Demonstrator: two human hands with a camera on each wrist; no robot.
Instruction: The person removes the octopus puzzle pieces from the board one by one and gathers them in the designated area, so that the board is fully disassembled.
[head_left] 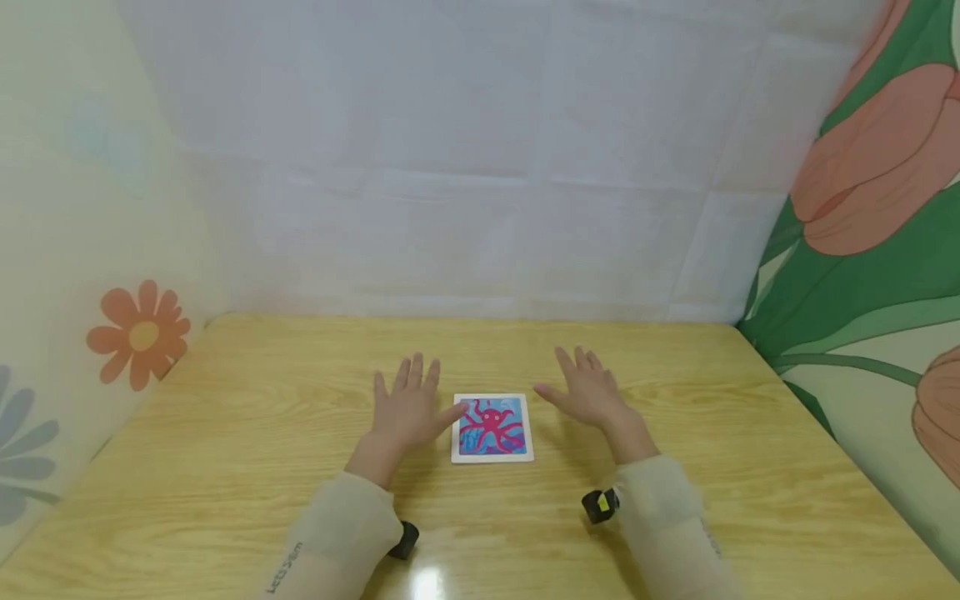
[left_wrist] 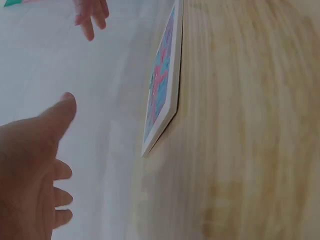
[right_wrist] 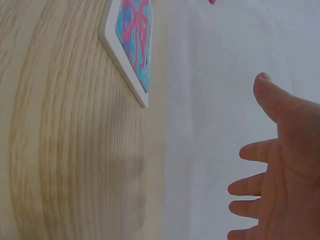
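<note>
A square white-framed picture board (head_left: 492, 427) with a pink octopus on a blue ground lies flat on the wooden table (head_left: 262, 400). To its left my left hand (head_left: 407, 410) hovers with fingers spread, its thumb reaching over the board's left edge in the head view. On the other side my right hand (head_left: 588, 393) is held above the table, fingers straight and thumb pointing toward the board. Both hands hold nothing. From the left wrist, the board (left_wrist: 162, 80) shows its thick white side; the right wrist view has its near corner (right_wrist: 127, 70).
A white cloth (head_left: 480, 167) hangs behind the table's back edge. On the left stands a pale panel with an orange flower (head_left: 142, 335), and on the right one with large pink tulips (head_left: 877, 167). A black wrist camera (head_left: 600, 505) sits at the right cuff.
</note>
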